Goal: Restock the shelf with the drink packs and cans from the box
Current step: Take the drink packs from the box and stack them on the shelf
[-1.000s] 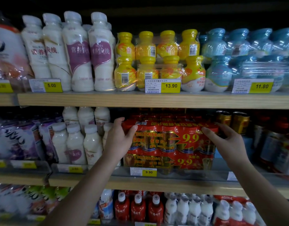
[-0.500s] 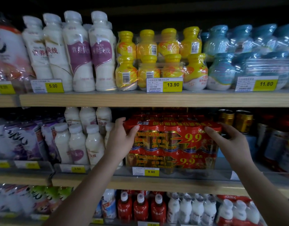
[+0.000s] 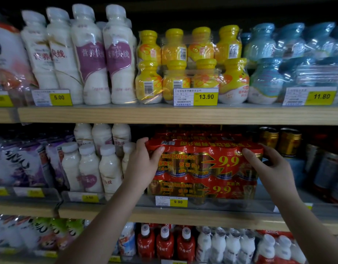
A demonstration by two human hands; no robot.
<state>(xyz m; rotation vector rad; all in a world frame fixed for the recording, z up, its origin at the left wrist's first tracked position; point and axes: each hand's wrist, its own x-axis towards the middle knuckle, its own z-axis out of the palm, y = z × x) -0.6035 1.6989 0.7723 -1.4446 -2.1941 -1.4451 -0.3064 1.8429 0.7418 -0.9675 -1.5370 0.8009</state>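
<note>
— Drink pack, red shrink-wrap with "9.9" in yellow: where does it sit?

— On the middle shelf, stacked on top of another red pack of the same print. It stands level, its front face toward the camera, just behind the price tag reading 9.90.

— And the hands?

— Both are on it. The left hand clasps the pack's left end, thumb laid across the front upper corner, fingers curled round the side and out of sight. The right hand holds the right end, thumb pressed on the front near the "9.9", fingers wrapped behind the end can.

— So closed on it, not spread?

— Closed on the pack, each at its own end, with the forearms reaching up from the bottom of the view.

— What stands beside it?

— To the left, white bottles with purple labels, touching or nearly touching the left hand; I cannot tell which. To the right, gold cans set further back, just beyond the right hand.

— Above?

— The upper shelf carries tall white bottles, yellow bottle packs behind a 13.90 tag, and blue bottle packs.

— Below?

— Small red bottles and white ones on the lowest shelf.
</note>
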